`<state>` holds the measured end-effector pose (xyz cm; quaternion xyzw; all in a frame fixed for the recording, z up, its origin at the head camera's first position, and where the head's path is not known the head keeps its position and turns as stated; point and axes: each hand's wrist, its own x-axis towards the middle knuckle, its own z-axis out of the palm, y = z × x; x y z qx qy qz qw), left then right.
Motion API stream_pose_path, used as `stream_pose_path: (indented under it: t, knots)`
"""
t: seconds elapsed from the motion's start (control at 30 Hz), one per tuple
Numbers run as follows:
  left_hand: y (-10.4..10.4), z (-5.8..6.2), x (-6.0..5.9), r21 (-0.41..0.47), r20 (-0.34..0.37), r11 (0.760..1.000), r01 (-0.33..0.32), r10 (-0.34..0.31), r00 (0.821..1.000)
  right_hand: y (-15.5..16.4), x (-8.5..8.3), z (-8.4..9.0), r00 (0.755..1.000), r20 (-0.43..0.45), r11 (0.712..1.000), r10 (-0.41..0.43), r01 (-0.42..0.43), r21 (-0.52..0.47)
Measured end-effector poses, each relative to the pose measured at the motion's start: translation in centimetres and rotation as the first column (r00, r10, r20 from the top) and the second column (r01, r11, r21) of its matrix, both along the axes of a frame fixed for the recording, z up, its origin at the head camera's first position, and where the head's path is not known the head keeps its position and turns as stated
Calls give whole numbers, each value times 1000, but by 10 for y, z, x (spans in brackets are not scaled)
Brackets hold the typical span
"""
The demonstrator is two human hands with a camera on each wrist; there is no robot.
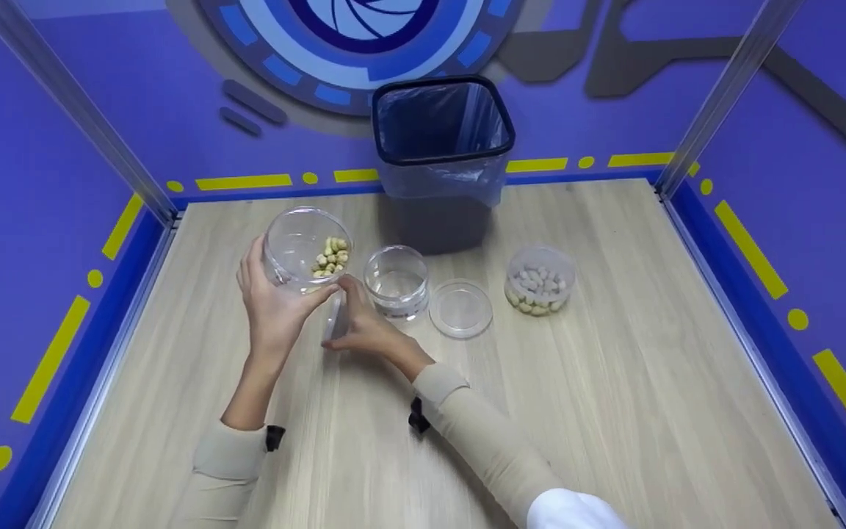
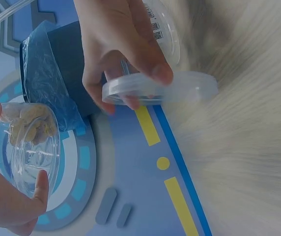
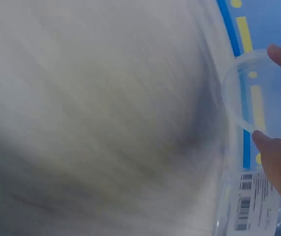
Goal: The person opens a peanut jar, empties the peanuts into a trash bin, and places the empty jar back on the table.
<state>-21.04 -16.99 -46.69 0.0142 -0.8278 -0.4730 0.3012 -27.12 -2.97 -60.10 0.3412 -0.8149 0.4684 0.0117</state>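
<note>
My left hand (image 1: 272, 319) grips a clear round plastic jar (image 1: 292, 250) from its left side, raised and tilted. Unshelled peanuts (image 1: 331, 257) lie heaped on one side inside it. My right hand (image 1: 375, 334) is just to the right and pinches a clear round lid (image 2: 192, 87) by its edge, thumb and fingers on opposite sides. The lid stands on edge, seen side-on in the left wrist view and as a translucent disc in the right wrist view. A second clear jar (image 1: 397, 301), with no lid on, stands close beyond my right hand.
Another clear lid (image 1: 461, 308) lies flat beside the second jar. Farther right stands a lidded container (image 1: 539, 283) of peanuts. A black bin (image 1: 434, 213) with a clear liner stands at the back, against the blue wall panel (image 1: 305, 147).
</note>
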Motion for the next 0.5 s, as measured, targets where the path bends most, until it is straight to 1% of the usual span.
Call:
stream_pose_path:
  t: [0.07,0.13,0.2,0.3,0.4,0.47,0.5]
  knots:
    - [-1,0,-1,3,-5,1000,0,0,1000,-5,-2,1,999,-38,998,-24,26,61]
    - [-1,1,-2,3,-11,1000,-2,2,1000,-10,-3,3,996,-54,989,-69,76,124]
    - [-1,1,-3,9,-22,1000,-4,4,1000,-17,-4,4,990,-57,968,-131,141,208]
    - [-1,0,-3,20,-28,1000,-4,5,1000,-27,-5,5,970,-43,903,-237,237,358]
    - [-1,-3,-2,35,-24,999,4,-3,1000,-37,-5,5,952,-21,828,-305,276,487]
    - [-1,-5,-1,40,-12,999,9,-9,1000,-43,-4,6,937,-6,783,-349,295,547]
    - [-1,-5,-1,44,-8,999,13,-13,1000,-45,-4,6,930,-8,756,-368,304,579]
